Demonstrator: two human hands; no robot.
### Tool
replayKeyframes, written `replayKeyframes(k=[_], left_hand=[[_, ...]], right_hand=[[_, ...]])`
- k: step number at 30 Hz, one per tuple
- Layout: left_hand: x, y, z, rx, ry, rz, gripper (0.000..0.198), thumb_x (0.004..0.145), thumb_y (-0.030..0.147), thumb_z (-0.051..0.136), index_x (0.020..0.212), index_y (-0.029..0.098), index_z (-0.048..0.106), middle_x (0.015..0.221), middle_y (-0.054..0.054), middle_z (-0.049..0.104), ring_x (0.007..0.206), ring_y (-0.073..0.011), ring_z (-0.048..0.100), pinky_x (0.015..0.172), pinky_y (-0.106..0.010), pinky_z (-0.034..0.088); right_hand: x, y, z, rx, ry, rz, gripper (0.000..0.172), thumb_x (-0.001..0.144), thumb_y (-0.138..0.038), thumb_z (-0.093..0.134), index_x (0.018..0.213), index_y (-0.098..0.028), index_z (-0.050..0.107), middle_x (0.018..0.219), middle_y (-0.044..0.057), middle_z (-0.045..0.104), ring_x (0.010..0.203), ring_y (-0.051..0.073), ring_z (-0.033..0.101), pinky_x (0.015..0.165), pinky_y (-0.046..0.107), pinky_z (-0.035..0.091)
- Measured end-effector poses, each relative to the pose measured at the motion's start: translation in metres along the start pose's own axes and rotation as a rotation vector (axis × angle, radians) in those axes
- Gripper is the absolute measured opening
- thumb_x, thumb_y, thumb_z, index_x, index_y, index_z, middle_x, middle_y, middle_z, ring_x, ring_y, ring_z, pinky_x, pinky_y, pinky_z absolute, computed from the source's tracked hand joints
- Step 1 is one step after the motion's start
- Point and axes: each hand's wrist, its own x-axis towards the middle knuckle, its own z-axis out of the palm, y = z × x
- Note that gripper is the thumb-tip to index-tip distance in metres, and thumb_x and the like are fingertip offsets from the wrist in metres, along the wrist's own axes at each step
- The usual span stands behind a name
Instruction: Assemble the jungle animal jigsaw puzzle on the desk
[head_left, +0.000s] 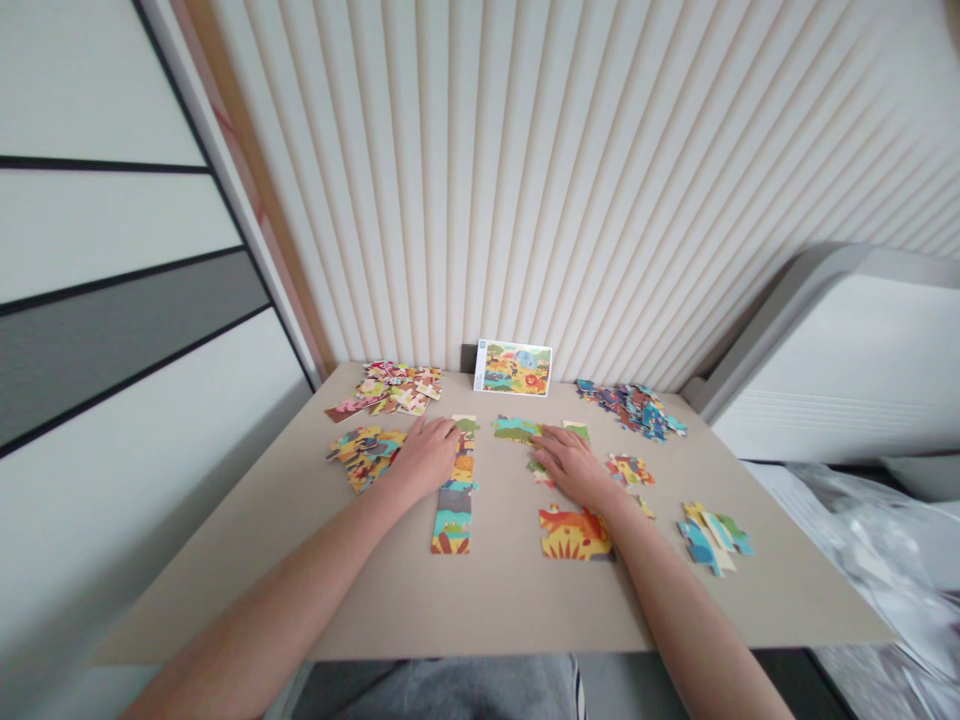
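My left hand (424,455) lies flat on the beige table (495,590), fingers stretched toward the top of a joined column of puzzle pieces (456,500). My right hand (571,462) rests palm down with fingers spread over a few green and blue pieces (517,429) in the middle. A joined orange lion section (571,533) sits just below my right wrist. Neither hand grips anything.
Loose piece piles lie at the back left (394,386), the left (365,453) and the back right (634,405). A small cluster (712,538) sits at the right. The picture card (513,367) leans against the ribbed wall. A white appliance (847,360) stands to the right.
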Motion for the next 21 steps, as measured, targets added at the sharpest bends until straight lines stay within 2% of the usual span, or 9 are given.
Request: replayKeyframes(k=[10,18,21], left_hand=[[-0.0002,-0.0006,0.0026,0.014,0.016,0.009,0.036,0.096,0.016,0.044,0.126,0.021,0.063,0.132,-0.012,0.063,0.129,-0.0263,0.052,0.117,-0.046,0.026],[-0.0002,-0.0015,0.0026,0.042,0.018,0.016,0.034,0.096,0.017,0.047,0.124,0.020,0.064,0.131,-0.013,0.063,0.127,-0.0270,0.054,0.117,-0.047,0.028],[-0.0005,-0.0011,0.0014,0.053,0.022,0.022,0.033,0.096,0.016,0.047,0.124,0.019,0.064,0.130,-0.013,0.063,0.126,-0.0269,0.055,0.116,-0.047,0.028]], right_hand=[[-0.0011,0.0047,0.0053,-0.003,-0.048,-0.016,0.044,0.105,-0.044,0.041,0.144,-0.031,0.057,0.153,0.010,0.049,0.142,0.027,0.044,0.118,0.052,0.032],[-0.0021,0.0032,0.0039,-0.037,-0.058,-0.021,0.044,0.106,-0.044,0.039,0.143,-0.030,0.058,0.152,0.010,0.051,0.141,0.027,0.045,0.118,0.050,0.032],[-0.0018,-0.0007,0.0016,-0.043,-0.046,-0.014,0.046,0.105,-0.045,0.042,0.147,-0.027,0.053,0.148,0.011,0.054,0.138,0.027,0.048,0.117,0.049,0.032]])
